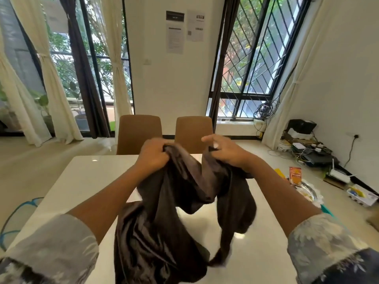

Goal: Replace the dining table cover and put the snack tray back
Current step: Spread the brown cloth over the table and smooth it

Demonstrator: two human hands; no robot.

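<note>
In the head view, the left hand and the right hand are raised together in the middle of the frame, above the far half of the white glossy dining table. Both hands hold the same dark brown, shiny table cover. The fingers of the left hand are curled tightly around a bunched fold at the top of the fabric. The fingers of the right hand are also bent and pinch another fold just beside it, with the knuckles turned upward. Between the two hands the cloth makes a short loose bridge. Below them it hangs down in heavy crumpled folds, and its lower part lies on the table top near the bottom centre of the frame. Both forearms come in from the lower corners, in grey sleeves with a pale flower pattern. Behind the table, two brown chairs stand side by side at its far edge. The snack tray, silver in colour, lies on the floor at the right of the frame, well apart from the hands, and an orange packet stands at its far side. Further right, a tangle of cables lies along the wall.
</note>
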